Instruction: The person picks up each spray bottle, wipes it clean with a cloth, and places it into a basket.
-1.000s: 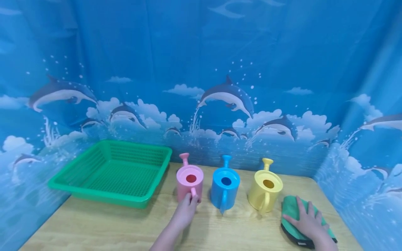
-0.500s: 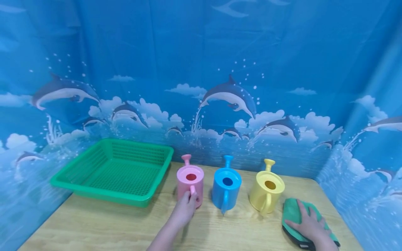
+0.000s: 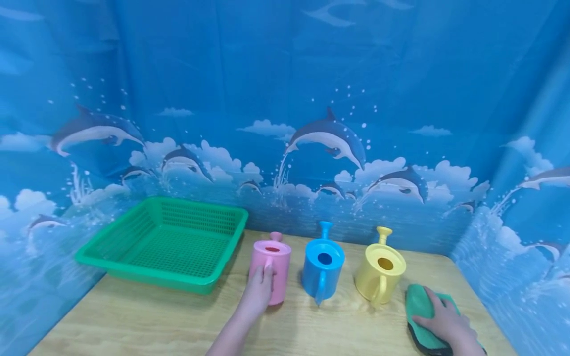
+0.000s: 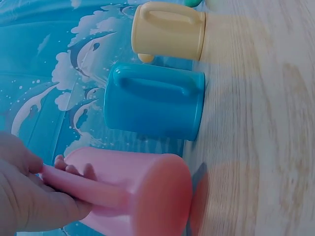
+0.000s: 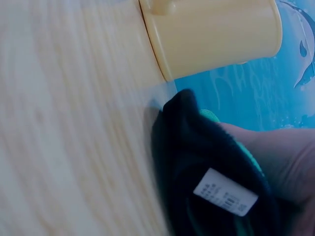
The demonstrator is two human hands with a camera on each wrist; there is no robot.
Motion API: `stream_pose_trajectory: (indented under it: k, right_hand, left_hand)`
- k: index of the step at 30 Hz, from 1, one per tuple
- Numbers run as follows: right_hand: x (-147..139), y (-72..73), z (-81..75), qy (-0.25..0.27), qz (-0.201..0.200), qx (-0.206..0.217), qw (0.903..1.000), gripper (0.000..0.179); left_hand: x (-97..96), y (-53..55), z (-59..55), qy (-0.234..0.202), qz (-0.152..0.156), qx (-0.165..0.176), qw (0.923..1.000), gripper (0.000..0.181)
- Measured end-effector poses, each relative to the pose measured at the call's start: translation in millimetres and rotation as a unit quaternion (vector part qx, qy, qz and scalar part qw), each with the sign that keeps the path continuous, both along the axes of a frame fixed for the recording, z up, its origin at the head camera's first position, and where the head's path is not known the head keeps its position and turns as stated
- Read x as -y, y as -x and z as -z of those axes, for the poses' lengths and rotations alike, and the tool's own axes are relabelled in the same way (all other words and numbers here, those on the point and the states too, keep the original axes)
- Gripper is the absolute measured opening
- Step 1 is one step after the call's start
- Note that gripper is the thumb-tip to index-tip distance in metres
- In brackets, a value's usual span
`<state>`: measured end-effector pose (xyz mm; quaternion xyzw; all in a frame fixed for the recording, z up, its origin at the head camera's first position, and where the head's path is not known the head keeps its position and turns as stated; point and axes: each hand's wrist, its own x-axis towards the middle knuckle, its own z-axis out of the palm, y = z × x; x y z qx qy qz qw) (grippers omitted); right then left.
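My left hand (image 3: 259, 289) grips the handle of a pink watering can (image 3: 280, 279). The can tilts back toward its spout, and its base shows in the left wrist view. At the right, my right hand (image 3: 447, 321) grasps a folded green cloth item (image 3: 418, 300) with a dark edge, thumb on one side and fingers over the top. Its dark underside (image 5: 187, 152) and a white label (image 5: 225, 191) face the right wrist camera; its exact kind cannot be made out. Between the hands stand a blue watering can (image 3: 322, 279) and a yellow watering can (image 3: 377, 282), both upright.
A green plastic basket (image 3: 205, 283) with perforated walls sits at the left of the wooden table (image 3: 329, 331). A blue dolphin-print curtain (image 3: 249, 64) hangs behind the table and along both sides.
The pink watering can has tipped from upright, its spout dropping lower, as my left hand rose on the handle. My right hand's fingers have drawn in, bunching the green cloth item.
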<state>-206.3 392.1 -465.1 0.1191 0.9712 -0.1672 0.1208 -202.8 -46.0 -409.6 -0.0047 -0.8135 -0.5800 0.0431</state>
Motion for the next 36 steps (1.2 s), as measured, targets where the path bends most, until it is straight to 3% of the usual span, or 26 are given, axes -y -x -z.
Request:
stream_pose_trajectory:
  k: [6,12,16,27,32,36]
  right_hand:
    - [-1,-1.9,-4.9,-0.008,-0.010,-0.007,0.9999,0.115]
    - [-1,-0.4,-10.0,-0.034,-0.020,-0.018,0.9991,0.102]
    - [-2,-1.8,-11.3,-0.042,-0.028,-0.030,0.9983,0.093]
    - [-8,-3.3,-12.0,-0.041,-0.028,-0.029,0.9984,0.088]
    - [-14,-3.6,-13.6,-0.024,-0.023,-0.048,0.9983,0.087]
    - [-21,-5.5,-15.1,-0.002,-0.016,-0.061,0.9980,0.089]
  left_hand:
    - [1.4,1.3,0.4,-0.027,-0.030,-0.012,0.9991,0.040]
    - [4.1,2.3,-1.9,-0.056,-0.066,0.000,0.9962,0.039]
    - [5.9,1.5,-3.6,-0.095,-0.086,-0.011,0.9917,0.036]
    - [9.2,-2.1,-7.0,-0.151,-0.137,-0.015,0.9789,0.039]
    - [11.2,-2.9,-9.1,-0.131,-0.160,-0.014,0.9783,0.041]
    - [13.1,-2.4,-11.0,-0.134,-0.156,-0.007,0.9786,0.043]
